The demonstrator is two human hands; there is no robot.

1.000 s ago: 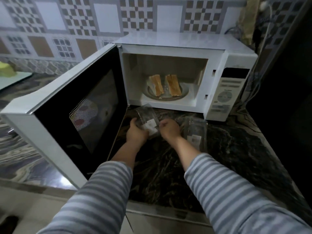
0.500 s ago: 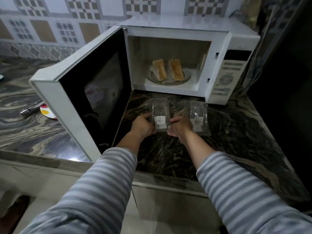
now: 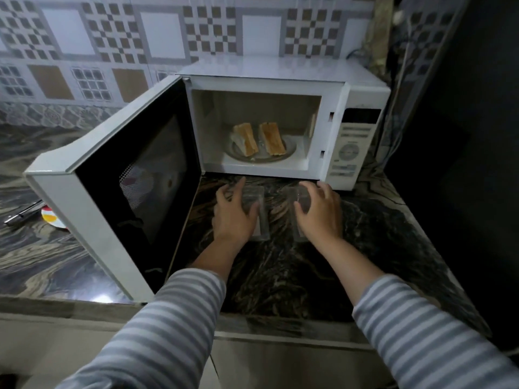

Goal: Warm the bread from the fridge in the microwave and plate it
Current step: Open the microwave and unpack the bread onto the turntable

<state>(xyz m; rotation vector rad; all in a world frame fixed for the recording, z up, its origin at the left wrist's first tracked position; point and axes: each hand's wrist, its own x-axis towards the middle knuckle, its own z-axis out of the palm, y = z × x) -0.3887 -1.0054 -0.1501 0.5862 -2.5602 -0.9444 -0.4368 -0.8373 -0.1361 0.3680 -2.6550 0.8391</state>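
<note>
1. You had both pieces of golden-brown bread (image 3: 259,138) already standing on the round glass turntable plate (image 3: 290,153) inside the white microwave oven (image 3: 280,80), whose black-windowed door (image 3: 134,175) stood swung wide to the left.

2. Your left hand (image 3: 234,213) lay palm-down on one clear, empty plastic bread package (image 3: 259,214) on the dark marbled stone table (image 3: 280,276), just in front of the oven mouth. Its fingers were spread and fairly straight, so that grip looked loose, a rest more than a clasp.

3. Your right hand (image 3: 320,213) covered a second clear plastic package (image 3: 299,202) just beside the first, fingers lightly bent over it. I could not tell whether you had truly closed on it or were only touching it.

4. To my judgement the loading step was finished and you were tidying the wrappers aside; warming had not begun, since the door was open.

5. The next move called for freeing a hand, swinging the door shut until it latched, then setting the time on the control panel (image 3: 354,144) at the right of the oven.

6. A white plate with a red and yellow pattern (image 3: 53,219) sat half hidden behind the door, with metal tongs (image 3: 24,213) beside it; it may have served for plating afterwards.
</note>
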